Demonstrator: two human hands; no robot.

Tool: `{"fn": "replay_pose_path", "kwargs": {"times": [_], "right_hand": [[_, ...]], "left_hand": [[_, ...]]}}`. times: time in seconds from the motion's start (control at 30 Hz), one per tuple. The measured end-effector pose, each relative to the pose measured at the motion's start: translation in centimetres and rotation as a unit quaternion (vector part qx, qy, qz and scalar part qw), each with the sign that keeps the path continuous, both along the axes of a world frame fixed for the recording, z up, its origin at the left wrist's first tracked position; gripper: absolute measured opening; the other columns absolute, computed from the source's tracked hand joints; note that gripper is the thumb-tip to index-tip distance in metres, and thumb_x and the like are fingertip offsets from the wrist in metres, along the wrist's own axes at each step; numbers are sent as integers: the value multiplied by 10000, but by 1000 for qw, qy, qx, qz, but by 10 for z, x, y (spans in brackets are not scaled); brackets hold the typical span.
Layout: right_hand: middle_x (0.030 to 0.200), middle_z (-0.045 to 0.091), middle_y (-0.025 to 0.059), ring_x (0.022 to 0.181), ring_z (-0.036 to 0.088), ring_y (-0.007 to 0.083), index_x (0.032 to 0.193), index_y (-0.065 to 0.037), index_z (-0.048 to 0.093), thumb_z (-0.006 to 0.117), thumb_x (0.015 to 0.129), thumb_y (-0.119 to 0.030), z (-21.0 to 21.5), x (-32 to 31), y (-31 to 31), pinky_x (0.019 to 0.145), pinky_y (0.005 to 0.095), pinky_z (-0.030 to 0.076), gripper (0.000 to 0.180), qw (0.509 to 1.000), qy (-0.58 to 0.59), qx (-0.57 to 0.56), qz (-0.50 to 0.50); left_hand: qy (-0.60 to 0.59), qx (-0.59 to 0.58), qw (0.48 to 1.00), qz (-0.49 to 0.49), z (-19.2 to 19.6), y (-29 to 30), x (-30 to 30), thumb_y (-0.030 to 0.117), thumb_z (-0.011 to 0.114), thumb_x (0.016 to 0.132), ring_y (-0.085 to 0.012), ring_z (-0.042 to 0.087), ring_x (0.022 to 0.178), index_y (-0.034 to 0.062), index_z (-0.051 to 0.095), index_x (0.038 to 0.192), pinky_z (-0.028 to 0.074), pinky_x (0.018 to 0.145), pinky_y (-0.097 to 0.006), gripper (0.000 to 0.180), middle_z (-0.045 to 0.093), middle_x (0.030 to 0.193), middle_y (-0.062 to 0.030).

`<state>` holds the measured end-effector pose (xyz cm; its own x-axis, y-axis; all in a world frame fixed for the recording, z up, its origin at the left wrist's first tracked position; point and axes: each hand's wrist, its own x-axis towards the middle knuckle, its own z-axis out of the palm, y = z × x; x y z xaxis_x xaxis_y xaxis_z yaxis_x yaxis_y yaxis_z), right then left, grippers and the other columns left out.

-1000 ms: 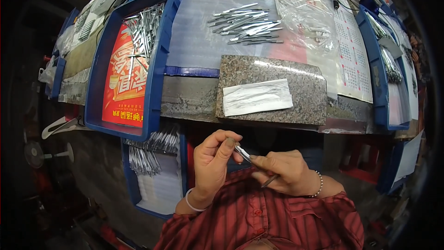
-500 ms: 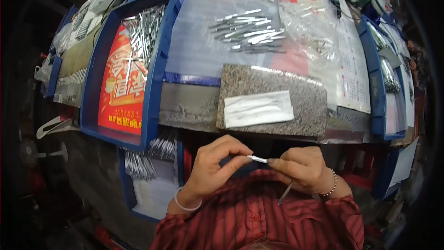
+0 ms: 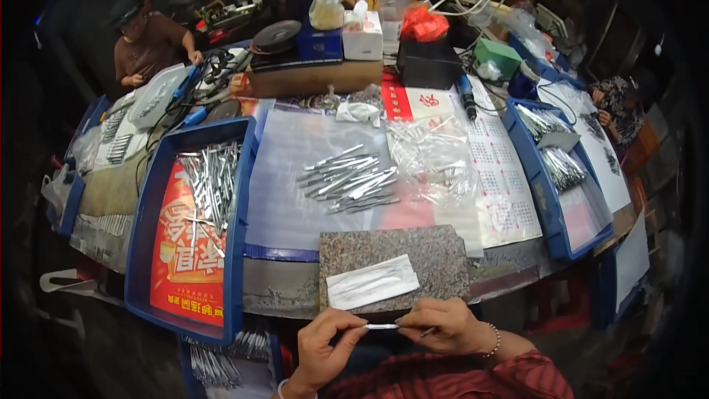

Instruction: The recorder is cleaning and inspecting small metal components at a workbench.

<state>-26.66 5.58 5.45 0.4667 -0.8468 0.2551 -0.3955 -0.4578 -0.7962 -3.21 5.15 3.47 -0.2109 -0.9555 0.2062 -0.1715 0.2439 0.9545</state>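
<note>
My left hand [image 3: 329, 346] pinches one end of a short, slim, silvery-white rod [image 3: 382, 326] between thumb and fingertips. The other end is held by my right hand [image 3: 452, 325], so the rod lies nearly level between the two. Tucked in my right fingers is a thin metal tool [image 3: 427, 332], mostly hidden. Just beyond my hands, a folded white cloth or paper [image 3: 373, 282] with grey smudges rests on a speckled stone slab [image 3: 437, 253]. Behind the slab, a loose pile of shiny metal rods [image 3: 351, 181] lies on a plastic sheet [image 3: 277, 210].
A deep blue tray [image 3: 238, 251] at the left holds metal rods on red printed paper. At right stands another blue tray [image 3: 602, 233] with bagged metal pieces. Clear plastic bags [image 3: 436, 159], boxes [image 3: 362, 41] and cables lie farther back. Co-workers sit at far left, far centre and far right.
The view has tilted up, bringing the far side of the table and co-workers into sight. Both hands still hold the rod, now more level; less of the thin tool shows.
</note>
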Motion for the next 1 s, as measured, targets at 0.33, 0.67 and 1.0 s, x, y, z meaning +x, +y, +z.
{"fn": "replay_pose_path", "kwargs": {"times": [0.33,0.67,1.0], "right_hand": [[749,598,79,571,576,187,997,-37,676,727,835,-88,8,12,9,512,291,455,177,997,-61,31,22],[747,647,57,605,589,114,938,-21,707,721,817,-24,26,8,62,536,235,440,122,990,-130,-24,-53],[712,620,34,604,564,77,907,1,703,702,826,11,62,16,147,534,218,424,82,973,-206,-45,-94]], "left_hand": [[-2,-24,1000,20,22,22,5,-2,690,826,-208,640,743,-19,652,900,514,673,-300,84,638,829,-117],[128,-283,950,37,93,82,4,86,583,914,-335,602,977,-54,525,1137,492,876,-429,270,580,1063,-251],[428,-412,765,-248,195,206,-9,292,530,983,-230,617,869,108,554,936,475,835,-442,191,653,934,-69]]}}
